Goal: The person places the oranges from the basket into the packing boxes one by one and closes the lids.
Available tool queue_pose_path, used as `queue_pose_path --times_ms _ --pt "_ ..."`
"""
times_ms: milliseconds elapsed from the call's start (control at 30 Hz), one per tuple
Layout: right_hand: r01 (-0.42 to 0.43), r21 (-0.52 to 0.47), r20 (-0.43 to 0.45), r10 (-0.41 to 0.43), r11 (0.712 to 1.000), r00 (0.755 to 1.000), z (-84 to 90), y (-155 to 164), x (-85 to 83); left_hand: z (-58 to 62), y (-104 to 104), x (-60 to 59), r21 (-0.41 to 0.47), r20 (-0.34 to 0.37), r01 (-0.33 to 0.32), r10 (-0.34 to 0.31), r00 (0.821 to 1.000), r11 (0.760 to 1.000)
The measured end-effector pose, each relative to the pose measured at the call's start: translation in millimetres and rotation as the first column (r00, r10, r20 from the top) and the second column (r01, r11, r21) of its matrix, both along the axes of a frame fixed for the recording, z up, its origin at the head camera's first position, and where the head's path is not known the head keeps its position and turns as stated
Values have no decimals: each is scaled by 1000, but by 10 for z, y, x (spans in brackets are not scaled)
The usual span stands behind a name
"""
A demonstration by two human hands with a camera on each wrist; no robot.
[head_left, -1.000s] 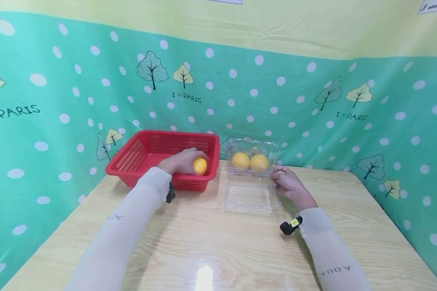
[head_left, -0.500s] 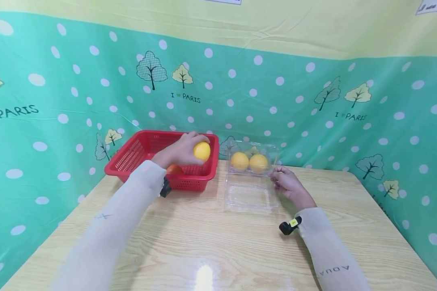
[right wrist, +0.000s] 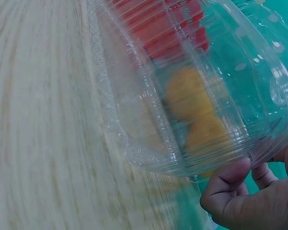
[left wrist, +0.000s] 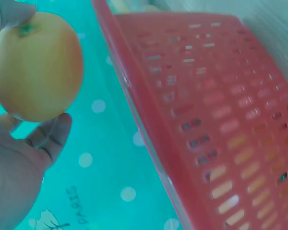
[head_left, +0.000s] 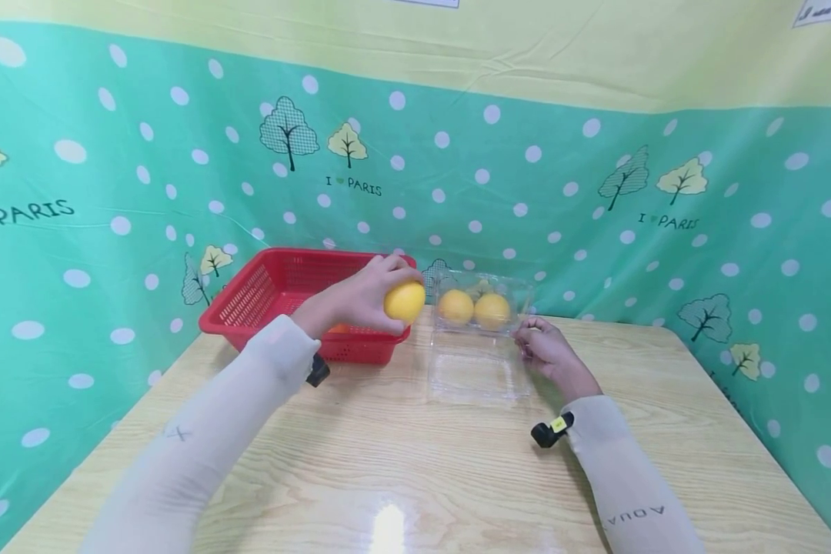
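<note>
My left hand (head_left: 367,298) grips an orange (head_left: 405,302) above the right rim of a red plastic basket (head_left: 249,291). In the left wrist view, fingers and thumb curl round the orange (left wrist: 43,72), which is clear of the basket wall (left wrist: 221,96). A clear plastic clamshell box (head_left: 481,375) lies opened out to the right of the basket. Two more oranges (head_left: 455,307) sit side by side in its far half. My right hand (head_left: 550,350) pinches the box's right edge, and the right wrist view shows the thumb (right wrist: 230,179) against the clear plastic (right wrist: 134,115).
Another orange-red fruit (head_left: 339,328) shows partly in the basket behind my left wrist. Everything stands on a pale wooden table (head_left: 457,469). A green and yellow printed cloth (head_left: 443,200) hangs close behind the basket and box.
My left hand has lifted the orange up out of the basket and moved it right, toward the clear box. The right hand has stayed at the box's edge.
</note>
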State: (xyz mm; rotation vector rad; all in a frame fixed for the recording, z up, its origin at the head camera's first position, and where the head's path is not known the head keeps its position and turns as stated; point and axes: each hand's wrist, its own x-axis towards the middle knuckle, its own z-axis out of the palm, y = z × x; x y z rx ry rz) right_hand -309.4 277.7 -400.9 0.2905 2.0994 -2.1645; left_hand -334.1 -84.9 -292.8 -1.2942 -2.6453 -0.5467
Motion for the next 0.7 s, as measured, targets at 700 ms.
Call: queue_pose_path --times_ms 700 --pt "8 0 9 -8 1000 1000 7 -14 4 -369 656 252 -48 10 26 -26 1000 999"
